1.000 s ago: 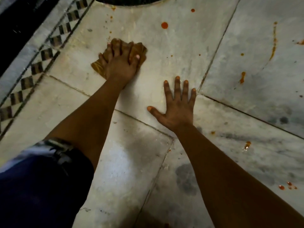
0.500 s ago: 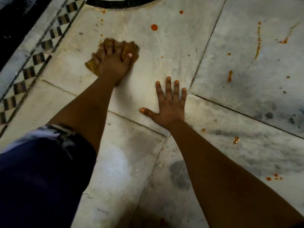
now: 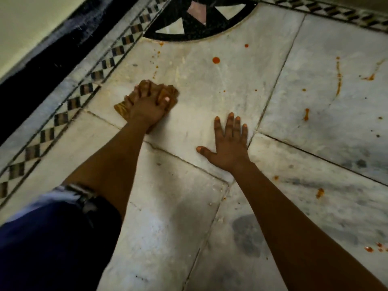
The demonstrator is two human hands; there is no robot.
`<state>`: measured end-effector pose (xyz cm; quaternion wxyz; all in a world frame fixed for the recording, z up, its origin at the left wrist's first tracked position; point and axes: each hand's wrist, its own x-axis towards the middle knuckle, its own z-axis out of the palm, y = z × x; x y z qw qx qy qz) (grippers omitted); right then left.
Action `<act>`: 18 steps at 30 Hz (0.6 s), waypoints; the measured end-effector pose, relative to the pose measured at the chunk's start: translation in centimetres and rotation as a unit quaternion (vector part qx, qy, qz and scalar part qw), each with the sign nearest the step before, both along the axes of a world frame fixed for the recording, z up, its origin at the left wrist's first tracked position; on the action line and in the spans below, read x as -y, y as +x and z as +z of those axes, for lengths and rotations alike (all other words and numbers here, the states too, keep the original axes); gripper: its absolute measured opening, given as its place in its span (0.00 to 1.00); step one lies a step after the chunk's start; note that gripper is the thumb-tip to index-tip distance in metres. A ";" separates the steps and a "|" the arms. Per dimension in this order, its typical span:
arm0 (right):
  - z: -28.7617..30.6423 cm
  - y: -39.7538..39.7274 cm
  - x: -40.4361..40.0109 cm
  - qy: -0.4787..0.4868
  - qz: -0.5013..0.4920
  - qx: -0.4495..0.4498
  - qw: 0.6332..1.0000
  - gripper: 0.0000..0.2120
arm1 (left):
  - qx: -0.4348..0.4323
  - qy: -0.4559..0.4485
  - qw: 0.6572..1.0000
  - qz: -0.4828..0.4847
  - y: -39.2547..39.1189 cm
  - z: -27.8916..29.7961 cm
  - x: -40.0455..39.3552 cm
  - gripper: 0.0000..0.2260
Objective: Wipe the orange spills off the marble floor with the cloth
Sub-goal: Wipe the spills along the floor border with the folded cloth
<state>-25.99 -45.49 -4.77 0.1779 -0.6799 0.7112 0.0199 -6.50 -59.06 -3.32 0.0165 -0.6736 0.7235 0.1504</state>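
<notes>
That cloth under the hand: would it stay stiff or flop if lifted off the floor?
Probably flop: the cloth lies bunched and creased under the left hand. It looks thin, so likely light. Pushed across the smooth marble floor, it should slide easily.

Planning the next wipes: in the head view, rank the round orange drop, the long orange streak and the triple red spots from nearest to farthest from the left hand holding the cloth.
1. Round orange drop, ahead and right of the left hand.
2. Long orange streak, far right.
3. Triple red spots, bottom right corner.

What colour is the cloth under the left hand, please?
The crumpled cloth under the left hand is golden brown with darker streaks, seen in the head view.
</notes>
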 end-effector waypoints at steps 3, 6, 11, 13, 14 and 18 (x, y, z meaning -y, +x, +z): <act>0.6 1.1 1.2 -0.002 0.030 0.005 1.000 0.41 | 0.016 -0.046 0.992 -0.115 -0.4 -0.9 -5.4 0.33; 0.8 1.7 2.9 0.028 0.000 0.009 1.000 0.42 | -0.010 -0.050 0.991 -0.123 3.3 -1.3 -8.2 0.34; 0.3 2.6 4.7 0.058 -0.035 0.040 0.997 0.52 | 0.015 -0.037 0.999 0.036 6.4 -1.4 -1.6 0.26; 0.1 2.8 4.9 0.066 -0.035 0.022 0.997 0.54 | -0.007 -0.007 0.999 0.048 5.5 -0.8 2.1 0.25; 0.1 2.8 4.9 0.067 -0.036 0.020 0.997 0.55 | -0.010 0.002 0.999 0.032 4.6 -0.5 3.1 0.25; 0.2 2.7 5.3 0.083 -0.033 0.022 0.996 0.55 | 0.013 -0.014 0.993 -0.115 1.8 -1.0 0.7 0.28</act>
